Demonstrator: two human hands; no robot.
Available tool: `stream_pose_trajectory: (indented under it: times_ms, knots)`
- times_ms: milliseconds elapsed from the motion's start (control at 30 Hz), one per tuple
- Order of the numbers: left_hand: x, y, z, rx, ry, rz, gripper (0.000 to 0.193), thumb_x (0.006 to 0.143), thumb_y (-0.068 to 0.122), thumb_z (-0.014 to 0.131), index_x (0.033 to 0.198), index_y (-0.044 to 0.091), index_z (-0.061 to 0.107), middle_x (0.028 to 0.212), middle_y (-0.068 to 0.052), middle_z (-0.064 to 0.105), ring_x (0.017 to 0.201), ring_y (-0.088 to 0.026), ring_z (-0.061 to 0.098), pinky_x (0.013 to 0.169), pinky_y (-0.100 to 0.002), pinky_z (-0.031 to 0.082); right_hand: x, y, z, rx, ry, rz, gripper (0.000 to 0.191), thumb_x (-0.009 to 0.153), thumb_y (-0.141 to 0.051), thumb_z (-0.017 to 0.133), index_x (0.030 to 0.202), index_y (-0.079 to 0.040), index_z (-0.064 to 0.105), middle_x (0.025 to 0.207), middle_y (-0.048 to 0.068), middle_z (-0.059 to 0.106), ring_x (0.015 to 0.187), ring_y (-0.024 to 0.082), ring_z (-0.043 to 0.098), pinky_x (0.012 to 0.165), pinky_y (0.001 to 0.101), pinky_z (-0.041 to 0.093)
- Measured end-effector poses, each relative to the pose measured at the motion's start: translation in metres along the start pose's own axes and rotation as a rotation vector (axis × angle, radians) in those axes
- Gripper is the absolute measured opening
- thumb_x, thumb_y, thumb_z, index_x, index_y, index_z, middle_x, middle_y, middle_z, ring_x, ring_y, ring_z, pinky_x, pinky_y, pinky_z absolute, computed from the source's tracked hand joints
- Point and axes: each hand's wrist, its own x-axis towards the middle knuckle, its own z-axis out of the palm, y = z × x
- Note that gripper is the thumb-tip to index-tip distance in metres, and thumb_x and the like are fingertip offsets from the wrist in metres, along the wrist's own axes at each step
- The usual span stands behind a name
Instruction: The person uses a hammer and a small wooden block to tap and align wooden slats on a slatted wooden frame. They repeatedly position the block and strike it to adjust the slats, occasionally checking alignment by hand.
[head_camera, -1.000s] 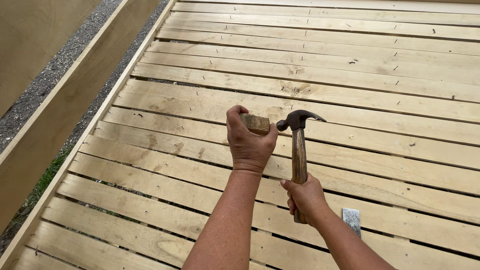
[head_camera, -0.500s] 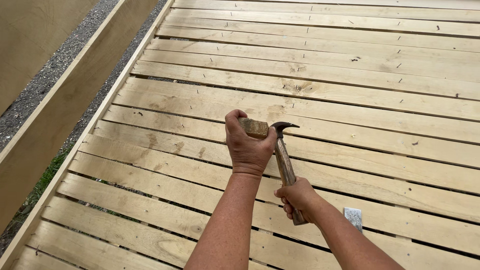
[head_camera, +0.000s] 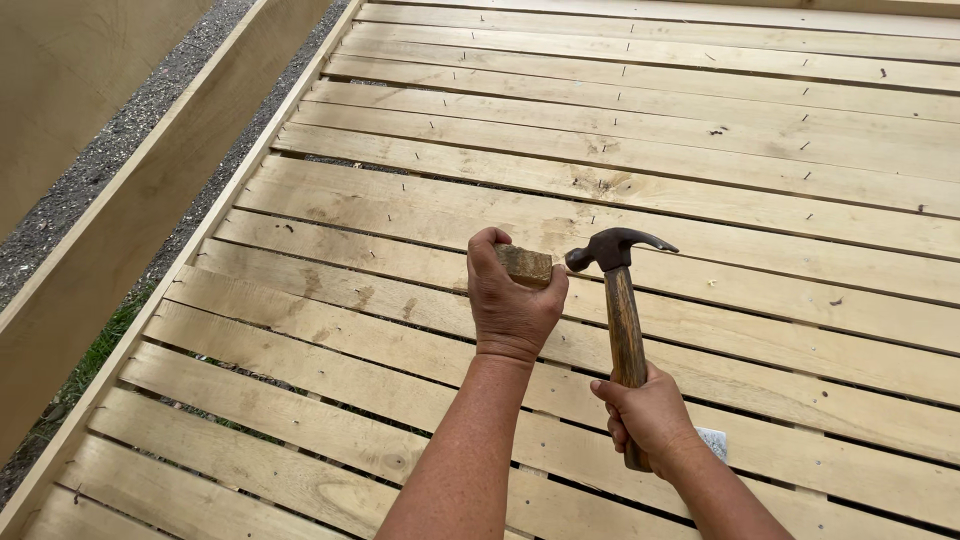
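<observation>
My left hand (head_camera: 512, 305) grips a small brown wooden block (head_camera: 525, 264), held against the pale wooden slats (head_camera: 400, 200) of a large flat panel. My right hand (head_camera: 650, 410) holds a claw hammer (head_camera: 618, 300) by the lower end of its wooden handle. The dark metal hammer head sits just right of the block, its face almost touching the block's end and its claw pointing right.
A long upright board (head_camera: 150, 210) runs along the panel's left edge, with gravel (head_camera: 110, 150) and grass (head_camera: 90, 360) beyond it. Several nails dot the slats. A small pale tag (head_camera: 712, 441) lies on a slat beside my right wrist.
The hammer swung in toward the block half a second ago, and its head has now drawn back slightly to the right. My left hand and the block have stayed in place.
</observation>
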Motion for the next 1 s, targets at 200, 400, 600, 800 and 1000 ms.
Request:
stream_pose_trajectory:
  times_ms: [200,400,600,800,1000]
  knots:
    - [0.009,0.001,0.001,-0.019,-0.075,-0.068,0.069,0.075,0.015,0.082,0.122,0.013,0.032,0.114,-0.012,0.047,0.101,-0.022,0.063,0.084,-0.035,0.064,-0.012,0.013,-0.01,-0.095,0.057,0.013,0.023,0.094,-0.016,0.072,0.092,-0.006,0.051,0.055,0.003,0.05,0.037,0.014,0.045,0.035,0.0329,0.044]
    - [0.005,0.002,-0.002,-0.027,-0.09,-0.115,0.068,0.076,0.015,0.082,0.123,0.014,0.032,0.114,-0.012,0.047,0.099,-0.023,0.064,0.083,-0.036,0.064,-0.01,0.048,-0.024,-0.025,-0.024,0.203,0.021,0.093,-0.009,0.072,0.099,-0.003,0.052,0.058,0.004,0.05,0.04,0.015,0.047,0.036,0.0347,0.044]
    - [0.006,0.0,0.001,-0.004,-0.072,-0.063,0.068,0.077,0.016,0.082,0.124,0.013,0.032,0.116,-0.013,0.047,0.104,-0.024,0.063,0.087,-0.037,0.063,-0.007,0.065,-0.017,-0.005,-0.043,0.302,0.041,0.088,-0.007,0.074,0.124,0.001,0.056,0.071,0.01,0.062,0.055,0.015,0.061,0.047,0.0328,0.053]
    - [0.007,0.001,0.004,-0.01,-0.078,-0.095,0.068,0.077,0.016,0.082,0.124,0.013,0.032,0.116,-0.013,0.047,0.103,-0.025,0.063,0.087,-0.039,0.062,-0.004,0.06,-0.004,0.24,-0.03,0.054,0.041,0.088,-0.01,0.07,0.124,0.004,0.056,0.074,0.011,0.063,0.053,0.015,0.06,0.045,0.0311,0.051]
    - [0.001,0.004,0.008,-0.015,-0.075,-0.089,0.069,0.076,0.014,0.081,0.125,0.012,0.033,0.117,-0.013,0.046,0.102,-0.025,0.063,0.086,-0.038,0.063,0.01,0.039,0.015,0.656,-0.285,0.148,0.033,0.099,-0.027,0.044,0.124,-0.007,0.054,0.073,0.004,0.053,0.053,0.01,0.049,0.043,0.0283,0.046]
